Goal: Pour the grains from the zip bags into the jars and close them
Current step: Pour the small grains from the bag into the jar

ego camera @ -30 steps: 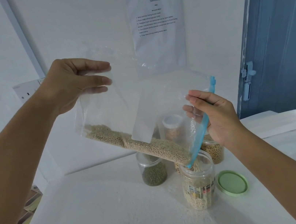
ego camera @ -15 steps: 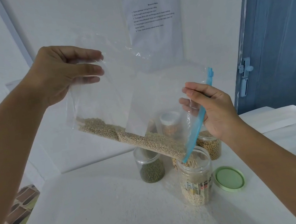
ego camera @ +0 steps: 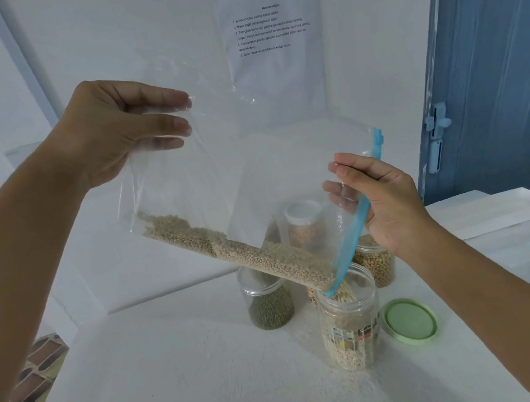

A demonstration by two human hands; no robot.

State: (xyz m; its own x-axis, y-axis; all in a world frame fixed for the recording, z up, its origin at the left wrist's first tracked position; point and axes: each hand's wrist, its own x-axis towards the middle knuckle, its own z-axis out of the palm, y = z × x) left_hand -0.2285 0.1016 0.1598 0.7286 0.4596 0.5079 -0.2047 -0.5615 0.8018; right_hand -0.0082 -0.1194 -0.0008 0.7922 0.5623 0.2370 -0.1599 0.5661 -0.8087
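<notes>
- You work at a white table (ego camera: 188, 384); pale dust or crumbs lie on it around the jars.
- Behind it is a white wall with a printed sheet (ego camera: 271, 24), and at the right a blue door (ego camera: 504, 61).
- Your left hand (ego camera: 115, 130) pinches the bag (ego camera: 184, 178) at its raised bottom corner, fingers curled on the plastic.
- Your right hand (ego camera: 384, 203) holds the bag beside the blue zip (ego camera: 354, 232), thumb on top.
- The bag slopes down to the open jar (ego camera: 350, 319); grains (ego camera: 247, 255) lie along its lower edge and reach the jar mouth.
- A green lid (ego camera: 410, 322) lies just beside this jar.
- Three more jars stand behind; the bag partly hides them.
- The sheet's text is too small to read.
</notes>
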